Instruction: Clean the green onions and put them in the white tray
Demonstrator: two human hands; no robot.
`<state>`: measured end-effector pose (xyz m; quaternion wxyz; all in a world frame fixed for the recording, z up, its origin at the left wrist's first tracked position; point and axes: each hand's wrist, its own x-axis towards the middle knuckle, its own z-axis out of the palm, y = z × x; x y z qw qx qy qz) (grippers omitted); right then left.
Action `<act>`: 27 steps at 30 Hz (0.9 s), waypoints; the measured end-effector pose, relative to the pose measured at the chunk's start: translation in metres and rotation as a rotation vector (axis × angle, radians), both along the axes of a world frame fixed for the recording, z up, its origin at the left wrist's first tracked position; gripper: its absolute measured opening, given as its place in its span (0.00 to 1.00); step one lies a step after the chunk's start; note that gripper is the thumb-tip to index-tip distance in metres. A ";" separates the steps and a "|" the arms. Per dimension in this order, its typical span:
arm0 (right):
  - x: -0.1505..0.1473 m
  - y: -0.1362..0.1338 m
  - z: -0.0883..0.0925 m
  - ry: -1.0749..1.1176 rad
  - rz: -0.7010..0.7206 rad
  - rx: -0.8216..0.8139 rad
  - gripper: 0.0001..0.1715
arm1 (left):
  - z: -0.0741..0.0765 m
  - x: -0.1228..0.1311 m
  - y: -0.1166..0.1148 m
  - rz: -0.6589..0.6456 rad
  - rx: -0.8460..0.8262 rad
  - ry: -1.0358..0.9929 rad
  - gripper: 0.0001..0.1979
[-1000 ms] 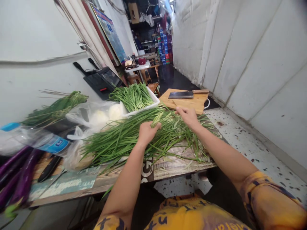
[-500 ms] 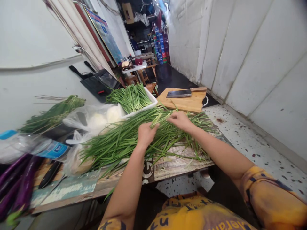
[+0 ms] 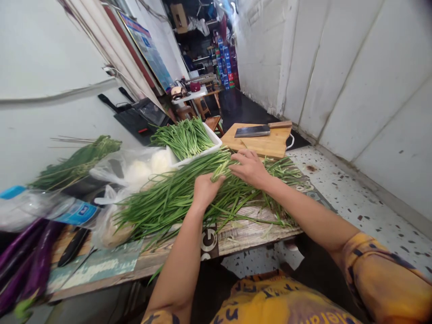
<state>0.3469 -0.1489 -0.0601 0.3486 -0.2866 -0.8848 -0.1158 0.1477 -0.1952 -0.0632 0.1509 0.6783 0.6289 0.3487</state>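
Observation:
My left hand [image 3: 205, 189] is closed round a small bunch of garlic chives [image 3: 221, 170], whose pale stem ends stick out above the thumb. Just right of those ends is my right hand [image 3: 250, 170], its fingers apart and nothing visibly held in them. Under both hands spreads a loose heap of garlic chives [image 3: 162, 200], leaves to the left and stems to the right. Stray stems and trimmings [image 3: 283, 173] lie by my right wrist. Behind the heap, a white tray [image 3: 213, 146] holds more chives with their pale ends lined up.
A cleaver [image 3: 252, 131] rests on a wooden cutting board [image 3: 266, 147] at the table's far right. To the left are bagged white vegetables [image 3: 137, 171], a plastic bottle [image 3: 77, 211], a black-handled knife [image 3: 72, 247] and purple eggplants [image 3: 42, 256]. A white wall [image 3: 337, 81] stands at right.
My right hand has moved slightly left, closer to the bunch, and its fingers have spread from a pinch. My left hand keeps its hold on the chives in nearly the same place.

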 end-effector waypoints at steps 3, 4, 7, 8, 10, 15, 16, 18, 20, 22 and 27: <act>0.002 0.006 -0.006 0.043 0.058 -0.050 0.11 | -0.003 -0.002 0.002 -0.011 -0.005 -0.031 0.18; 0.003 0.008 -0.007 0.066 0.086 -0.089 0.12 | -0.004 -0.003 0.003 -0.019 -0.004 -0.042 0.18; 0.003 0.011 -0.012 0.151 0.162 -0.238 0.11 | -0.007 -0.004 0.004 -0.045 0.035 -0.072 0.16; 0.003 0.012 -0.013 0.178 0.174 -0.283 0.11 | -0.007 -0.003 0.003 -0.055 0.060 -0.075 0.15; 0.001 0.013 -0.015 0.214 0.159 -0.355 0.11 | -0.006 -0.001 0.002 -0.078 0.106 -0.061 0.13; 0.011 0.028 -0.020 0.297 -0.167 -0.455 0.12 | -0.004 0.002 -0.001 -0.035 0.104 0.027 0.11; 0.016 0.033 -0.020 0.308 -0.252 -0.471 0.13 | -0.004 0.001 0.000 -0.007 0.105 0.024 0.11; 0.027 0.042 -0.020 0.305 -0.352 -0.495 0.11 | -0.003 -0.001 0.000 0.058 0.124 -0.015 0.12; 0.036 0.047 -0.019 0.281 -0.317 -0.501 0.06 | 0.000 -0.004 0.000 0.130 0.176 -0.082 0.14; 0.041 0.048 -0.017 0.262 -0.237 -0.490 0.09 | 0.003 -0.007 -0.001 0.179 0.254 -0.146 0.15; 0.030 0.037 -0.008 0.139 -0.213 -0.494 0.16 | 0.009 -0.010 -0.004 0.133 0.337 -0.115 0.15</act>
